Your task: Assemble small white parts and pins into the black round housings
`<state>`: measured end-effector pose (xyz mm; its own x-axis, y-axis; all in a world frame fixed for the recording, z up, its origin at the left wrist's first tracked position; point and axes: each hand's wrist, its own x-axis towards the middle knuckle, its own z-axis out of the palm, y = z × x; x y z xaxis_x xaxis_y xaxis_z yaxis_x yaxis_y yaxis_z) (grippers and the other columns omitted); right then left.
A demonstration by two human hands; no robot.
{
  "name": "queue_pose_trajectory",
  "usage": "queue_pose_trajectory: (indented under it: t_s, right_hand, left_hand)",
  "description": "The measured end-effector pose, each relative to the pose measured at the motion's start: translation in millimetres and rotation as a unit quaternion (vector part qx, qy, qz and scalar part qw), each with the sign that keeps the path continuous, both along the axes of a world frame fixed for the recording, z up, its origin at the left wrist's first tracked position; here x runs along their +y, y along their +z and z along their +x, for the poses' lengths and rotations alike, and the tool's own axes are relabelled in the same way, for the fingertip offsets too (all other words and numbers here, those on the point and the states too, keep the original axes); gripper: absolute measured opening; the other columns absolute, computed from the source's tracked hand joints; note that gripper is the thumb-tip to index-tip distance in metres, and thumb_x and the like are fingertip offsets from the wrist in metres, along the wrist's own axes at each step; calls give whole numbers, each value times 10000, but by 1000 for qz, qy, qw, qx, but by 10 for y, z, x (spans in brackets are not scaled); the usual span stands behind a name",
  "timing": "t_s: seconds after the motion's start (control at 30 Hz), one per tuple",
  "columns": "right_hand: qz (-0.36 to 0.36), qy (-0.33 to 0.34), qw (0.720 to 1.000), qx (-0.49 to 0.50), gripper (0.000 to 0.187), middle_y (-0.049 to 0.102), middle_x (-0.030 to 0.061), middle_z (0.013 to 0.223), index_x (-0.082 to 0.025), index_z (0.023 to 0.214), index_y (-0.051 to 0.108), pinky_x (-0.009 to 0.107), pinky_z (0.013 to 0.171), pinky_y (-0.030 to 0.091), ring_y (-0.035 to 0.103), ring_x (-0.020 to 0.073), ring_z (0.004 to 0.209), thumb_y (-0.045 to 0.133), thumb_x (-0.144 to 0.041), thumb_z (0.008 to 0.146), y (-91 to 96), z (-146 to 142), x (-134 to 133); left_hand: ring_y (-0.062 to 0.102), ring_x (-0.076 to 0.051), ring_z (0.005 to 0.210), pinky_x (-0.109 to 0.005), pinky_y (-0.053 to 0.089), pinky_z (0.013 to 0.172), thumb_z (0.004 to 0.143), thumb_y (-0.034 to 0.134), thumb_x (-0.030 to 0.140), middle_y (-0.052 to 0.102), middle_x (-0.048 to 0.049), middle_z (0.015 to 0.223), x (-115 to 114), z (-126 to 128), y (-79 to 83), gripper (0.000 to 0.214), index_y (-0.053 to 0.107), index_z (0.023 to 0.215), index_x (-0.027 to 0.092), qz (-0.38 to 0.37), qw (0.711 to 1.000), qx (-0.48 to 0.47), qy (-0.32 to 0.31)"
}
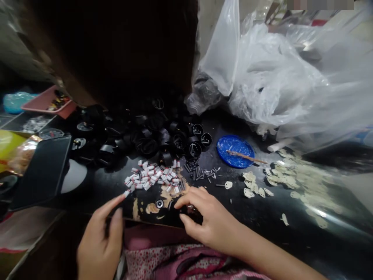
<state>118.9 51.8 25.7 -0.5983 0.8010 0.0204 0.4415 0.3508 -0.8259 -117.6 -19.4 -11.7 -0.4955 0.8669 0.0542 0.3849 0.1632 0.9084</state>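
Observation:
My left hand (100,237) rests at the near edge of the black table (262,217), index finger stretched out and touching a small white cylinder (127,193) at the edge of a pile of white pieces (153,175). My right hand (208,219) lies curled on the table edge, fingers bent over a small dark part (192,210) that I cannot make out. A tiny round metal piece (159,203) sits between the hands. Small dark pins (199,172) lie just beyond.
A heap of black round caps (151,134) fills the table's middle. A blue lid (235,151) with a brown stick lies right of it. Pale flat pieces (279,181) are scattered right. Clear plastic bags (285,74) pile behind. A phone (43,171) leans left, near a pink tray (49,102).

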Motion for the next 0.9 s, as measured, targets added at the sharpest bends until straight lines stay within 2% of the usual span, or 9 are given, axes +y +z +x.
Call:
queue_pose_trajectory:
  t_s: [0.07, 0.13, 0.23, 0.33, 0.47, 0.57, 0.67, 0.8, 0.9]
  right_hand:
    - [-17, -7, 1000, -10, 348, 584, 25, 978, -217, 976, 542, 315, 833, 406, 532, 165, 916, 486, 13, 720, 33, 23, -34]
    - [-35, -18, 999, -7, 433, 547, 32, 987, -217, 983, 518, 294, 821, 432, 529, 158, 922, 420, 70, 674, 47, 81, -68]
    - [-55, -51, 997, -4, 427, 526, 22, 941, -217, 969, 508, 265, 769, 452, 538, 139, 843, 394, 82, 687, 24, 178, -104]
    - [-72, -70, 995, -11, 382, 520, 9, 891, -216, 963, 515, 260, 737, 454, 541, 134, 795, 406, 58, 720, -18, 215, -102]
    - [-76, -57, 995, -3, 354, 538, 7, 875, -211, 971, 527, 276, 752, 451, 545, 137, 800, 425, 33, 735, -31, 164, -56]
    - [-75, -36, 996, 10, 364, 553, 10, 881, -210, 992, 533, 284, 760, 453, 547, 137, 807, 429, 27, 735, -11, 113, -32]
    - [-82, -30, 996, 20, 359, 566, 9, 873, -208, 995, 549, 288, 768, 446, 548, 137, 814, 438, 15, 737, 0, 96, -18]
    - [-183, -68, 977, 86, 221, 546, -15, 788, -183, 1048, 553, 251, 680, 435, 521, 111, 702, 519, -183, 829, 8, 117, 42]
    - [-229, -93, 965, 92, 224, 515, -36, 725, -171, 963, 570, 229, 615, 402, 475, 97, 639, 589, -343, 820, 26, 122, 107]
  left_hand:
    - [520, -276, 1108, -401, 293, 1029, 836, 562, 291, 619, -80, 1143, 521, 155, 137, 280, 637, 1104, 256, 59, 983, 143, -101]
    - [505, -304, 1121, -427, 286, 1032, 782, 625, 317, 615, -102, 1132, 940, 235, 171, 240, 670, 1005, 240, 74, 975, 160, -134]
    - [498, -312, 1103, -446, 271, 1036, 759, 640, 307, 594, -104, 1094, 1200, 248, 115, 123, 685, 852, 240, 73, 975, 152, -145]
    - [477, -301, 1120, -436, 278, 1034, 756, 645, 314, 537, -103, 1112, 1108, 187, 62, 98, 679, 799, 232, 61, 982, 123, -129]
    - [531, -251, 1027, -368, 435, 874, 756, 654, 368, 503, -86, 1149, 922, 64, 58, 155, 675, 804, 223, 31, 995, 37, -90]
    - [572, -205, 896, -314, 483, 737, 761, 640, 399, 536, -68, 1124, 885, 3, 100, 190, 660, 795, 214, 30, 997, -37, -69]
    - [566, -204, 903, -299, 483, 740, 738, 667, 374, 543, -50, 1070, 825, 40, 185, 145, 672, 762, 231, 52, 996, -54, -54]
    - [569, -241, 893, -343, 462, 855, 697, 706, 254, 612, -49, 889, 579, 280, 233, 102, 752, 751, 326, 106, 975, 71, -182]
    - [600, -240, 825, -348, 492, 833, 682, 711, 195, 661, -56, 892, 352, 541, 175, 202, 770, 781, 360, 107, 962, 43, -247]
